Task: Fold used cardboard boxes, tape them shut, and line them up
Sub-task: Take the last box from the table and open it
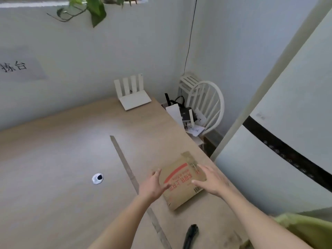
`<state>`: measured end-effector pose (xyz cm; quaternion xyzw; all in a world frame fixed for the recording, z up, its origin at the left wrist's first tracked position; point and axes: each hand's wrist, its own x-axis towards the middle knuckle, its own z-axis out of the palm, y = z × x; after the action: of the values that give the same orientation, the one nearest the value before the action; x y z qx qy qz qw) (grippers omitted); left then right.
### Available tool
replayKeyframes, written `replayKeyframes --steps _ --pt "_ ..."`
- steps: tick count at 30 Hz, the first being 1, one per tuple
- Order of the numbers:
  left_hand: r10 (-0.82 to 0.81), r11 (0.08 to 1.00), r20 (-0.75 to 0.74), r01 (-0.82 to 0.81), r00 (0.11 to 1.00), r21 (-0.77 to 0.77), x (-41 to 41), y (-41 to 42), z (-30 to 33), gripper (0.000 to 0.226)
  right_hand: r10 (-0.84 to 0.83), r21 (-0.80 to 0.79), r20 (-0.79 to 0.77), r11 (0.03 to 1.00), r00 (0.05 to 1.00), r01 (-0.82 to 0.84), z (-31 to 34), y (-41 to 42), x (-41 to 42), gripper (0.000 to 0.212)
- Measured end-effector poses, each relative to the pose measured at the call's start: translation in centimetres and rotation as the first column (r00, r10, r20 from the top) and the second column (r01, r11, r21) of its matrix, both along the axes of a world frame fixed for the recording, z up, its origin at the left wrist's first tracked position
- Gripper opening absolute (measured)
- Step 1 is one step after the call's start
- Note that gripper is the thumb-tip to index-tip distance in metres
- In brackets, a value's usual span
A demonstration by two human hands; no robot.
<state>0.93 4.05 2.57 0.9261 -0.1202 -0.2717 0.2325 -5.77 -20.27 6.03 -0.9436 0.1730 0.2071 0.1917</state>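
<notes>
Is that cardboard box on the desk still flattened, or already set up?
Flattened. The cardboard box lies flat on the desk, printed face up, no walls raised, between the left hand and right hand.

Light wood table (53, 159) with a round cable grommet (97, 178) left of the left hand (152, 186), grey strip (124, 164) running diagonally across the top. White router (133, 96) with four antennas at the far edge, against a pale wall (89, 60). Paper sign (19, 67) taped far left. Plant leaves (93, 8) hanging up top. White spindle chair (206, 105) in the corner beyond the right hand (210, 180), papers piled on it. Black cable (190, 36) down the wall. Big white appliance (287, 132) at right.
</notes>
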Motion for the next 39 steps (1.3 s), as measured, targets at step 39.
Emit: replayKeyframes --steps 39 --pt "0.649 0.417 -0.32 -0.674 0.69 -0.61 -8.6 17.7 2.0 0.122 -0.159 0.687 0.279 0.722 0.947 -0.081 2.1 16.6 -0.4 0.102"
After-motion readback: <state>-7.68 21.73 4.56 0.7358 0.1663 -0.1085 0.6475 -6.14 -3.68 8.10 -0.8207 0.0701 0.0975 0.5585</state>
